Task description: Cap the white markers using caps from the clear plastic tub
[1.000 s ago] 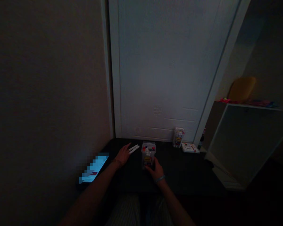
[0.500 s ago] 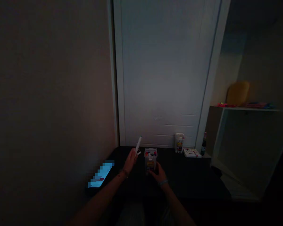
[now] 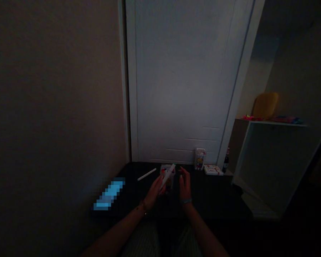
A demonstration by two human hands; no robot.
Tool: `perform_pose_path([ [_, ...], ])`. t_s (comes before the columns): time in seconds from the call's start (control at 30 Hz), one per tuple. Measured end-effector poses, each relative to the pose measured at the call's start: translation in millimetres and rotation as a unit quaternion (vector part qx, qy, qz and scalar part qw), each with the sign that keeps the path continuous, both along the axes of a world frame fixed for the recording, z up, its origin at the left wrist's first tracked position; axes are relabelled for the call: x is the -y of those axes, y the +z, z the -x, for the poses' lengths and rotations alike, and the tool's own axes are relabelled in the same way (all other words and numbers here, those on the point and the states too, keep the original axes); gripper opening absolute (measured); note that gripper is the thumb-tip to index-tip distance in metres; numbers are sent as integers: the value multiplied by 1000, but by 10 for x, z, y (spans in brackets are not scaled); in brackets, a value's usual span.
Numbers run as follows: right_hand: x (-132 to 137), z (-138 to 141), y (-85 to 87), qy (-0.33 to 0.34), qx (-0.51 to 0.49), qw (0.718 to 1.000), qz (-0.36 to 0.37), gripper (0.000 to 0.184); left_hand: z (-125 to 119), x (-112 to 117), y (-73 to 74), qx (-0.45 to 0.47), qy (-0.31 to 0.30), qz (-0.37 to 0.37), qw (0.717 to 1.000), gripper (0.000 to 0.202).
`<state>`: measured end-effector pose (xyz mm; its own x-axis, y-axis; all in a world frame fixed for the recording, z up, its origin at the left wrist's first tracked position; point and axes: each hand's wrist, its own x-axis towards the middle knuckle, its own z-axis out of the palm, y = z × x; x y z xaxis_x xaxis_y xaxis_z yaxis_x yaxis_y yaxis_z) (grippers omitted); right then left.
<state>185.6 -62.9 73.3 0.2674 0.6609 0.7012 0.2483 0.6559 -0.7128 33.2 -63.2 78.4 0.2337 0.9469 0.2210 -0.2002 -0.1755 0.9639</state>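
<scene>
My left hand is closed around a white marker with a green tip end, tilted up to the right. Behind that marker stands a clear plastic box of markers with coloured caps, partly hidden by the hand. Just right of the box my right hand is raised with its fingers apart, holding nothing. Another white marker lies on the black table to the left of the box.
A lit, pixelated screen lies at the table's left side. At the back right are a second marker box, a flat white case and a dark bottle. A white door rises behind the table.
My left hand has brought its marker rightward in front of the box, uncovering the marker on the table. My right hand has let go of the box and risen beside it.
</scene>
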Motion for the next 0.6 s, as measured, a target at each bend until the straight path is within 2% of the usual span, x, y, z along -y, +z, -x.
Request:
perform_pose_path([
  [0.13, 120, 49, 498, 90, 29, 995, -22, 40, -107, 68, 43, 4, -29, -7, 1000, 41],
  [0.23, 168, 63, 679, 157, 47, 986, -12, 37, -151, 115, 110, 2, -23, 2, 1000, 45],
  [0.3, 165, 52, 736, 168, 40, 985, -1, 33, -127, 113, 172, -19, -1, -12, 1000, 46],
  [0.37, 125, 13, 797, 159, 17, 987, 2, 31, -61, 75, 237, -47, 43, -44, 997, 47],
  [0.47, 1, -108, 963, 119, -60, 991, -4, 33, 56, -34, 292, -76, 152, -107, 980, 42],
  [0.57, -182, -265, 1174, 52, -122, 991, -27, 37, 88, -149, 220, -104, 251, -147, 951, 33],
  [0.6, -250, -309, 1229, 45, -115, 992, -27, 38, 69, -180, 160, -116, 273, -146, 944, 41],
])
